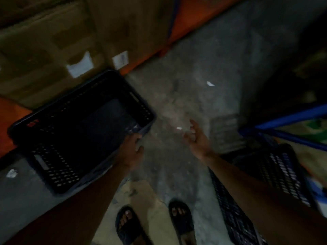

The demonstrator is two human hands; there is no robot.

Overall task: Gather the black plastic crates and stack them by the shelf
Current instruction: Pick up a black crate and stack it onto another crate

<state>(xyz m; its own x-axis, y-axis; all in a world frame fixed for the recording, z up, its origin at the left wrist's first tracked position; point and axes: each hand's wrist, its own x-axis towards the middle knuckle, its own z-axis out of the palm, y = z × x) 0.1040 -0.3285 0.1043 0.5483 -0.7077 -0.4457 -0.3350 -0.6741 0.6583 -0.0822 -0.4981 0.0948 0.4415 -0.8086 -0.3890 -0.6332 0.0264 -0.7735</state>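
A black perforated plastic crate [79, 131] hangs tilted at the left, its open top facing me. My left hand [131, 149] is closed on its near right rim. My right hand [196, 138] is held out over the concrete floor with fingers apart and nothing in it. A second black crate [276, 174] stands at the right, partly hidden behind my right forearm. The picture is dim and blurred.
Cardboard boxes [53, 41] sit on an orange shelf beam [185, 23] at the upper left. A blue shelf frame [292, 119] stands at the right. Paper scraps [210, 84] lie on the grey floor. My sandalled feet [154, 225] stand on flat cardboard at the bottom.
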